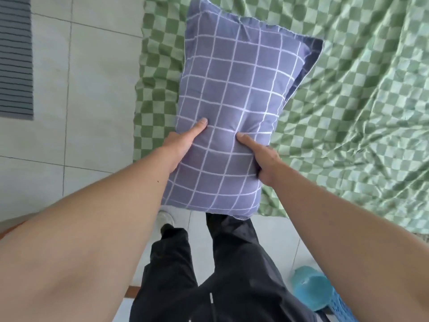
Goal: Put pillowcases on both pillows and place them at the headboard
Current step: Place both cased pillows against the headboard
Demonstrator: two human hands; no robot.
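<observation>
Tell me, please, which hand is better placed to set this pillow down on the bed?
Probably the right hand: it grips the pillow on the edge toward the bed. The left hand holds the edge toward the floor, so it would more likely just steady it.

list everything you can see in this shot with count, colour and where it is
pillow: one, grey-blue case with white grid lines, held up over the bed's near corner
bed sheet: one, green checked, wrinkled, fills the right and top
floor: pale tiles, left and bottom
mat: one, grey with dark stripes, on the floor at far left
blue object: one, on the floor at bottom right, cannot tell what it is
shoe: one, white, below the pillow
trousers: black, bottom centre
left hand: grips the pillow's left edge, thumb on top
right hand: grips the pillow's right edge, thumb on top
</observation>
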